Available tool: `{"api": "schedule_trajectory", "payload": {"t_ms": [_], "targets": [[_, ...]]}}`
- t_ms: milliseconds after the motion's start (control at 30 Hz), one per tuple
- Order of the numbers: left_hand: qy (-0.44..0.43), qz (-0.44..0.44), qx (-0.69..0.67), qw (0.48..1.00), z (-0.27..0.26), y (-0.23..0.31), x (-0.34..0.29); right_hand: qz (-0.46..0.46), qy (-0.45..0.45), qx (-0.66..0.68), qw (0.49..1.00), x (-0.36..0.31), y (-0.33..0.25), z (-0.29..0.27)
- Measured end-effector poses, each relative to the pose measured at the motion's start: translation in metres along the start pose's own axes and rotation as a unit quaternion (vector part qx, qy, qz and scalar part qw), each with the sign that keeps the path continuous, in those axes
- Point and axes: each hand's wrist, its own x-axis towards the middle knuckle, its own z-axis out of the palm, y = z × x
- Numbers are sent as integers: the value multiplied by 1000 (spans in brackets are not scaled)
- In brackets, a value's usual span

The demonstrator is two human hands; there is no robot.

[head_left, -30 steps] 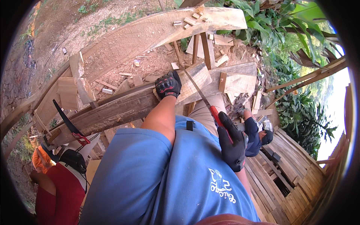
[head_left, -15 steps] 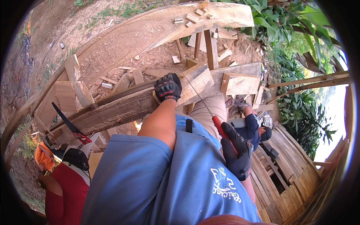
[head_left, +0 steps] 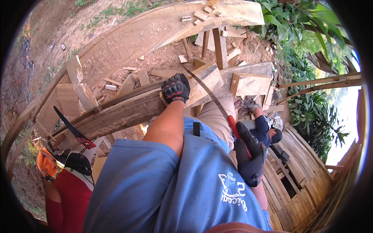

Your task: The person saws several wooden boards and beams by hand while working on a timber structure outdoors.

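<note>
My left hand (head_left: 175, 88), in a black glove with red marks, is closed over the near-left part of a pale wooden block (head_left: 211, 79). The block rests on a weathered timber beam (head_left: 116, 112). In my right hand (head_left: 251, 155), also gloved in black, is the red handle of a curved handsaw (head_left: 211, 95). Its dark blade crosses above the block, just right of my left hand, with the tip past the far edge. Whether the teeth touch the wood I cannot tell.
A second handsaw (head_left: 74, 130) stands at the beam's left end. A long curved plank (head_left: 163, 31) carries small offcuts at the back. Another cut block (head_left: 250, 84) lies to the right. People stand at lower left, and one person (head_left: 262, 128) crouches right, beside plank boarding (head_left: 287, 163).
My right hand has shifted slightly right and turned the saw, so its blade shows broader and its tip reaches farther out. My left hand stays on the block.
</note>
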Motion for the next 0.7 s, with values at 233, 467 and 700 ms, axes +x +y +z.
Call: {"api": "schedule_trajectory", "payload": {"t_ms": [233,467,700], "targets": [[1,5,10,1000,-5,4,0,19,-7,-31,999,-4,9,-1],[11,-1,2,1000,-7,1,-2,19,-54,67,996,53,-15,28],[15,3,-9,1000,6,0,0,96,-57,186,976,110,27,111]]}}
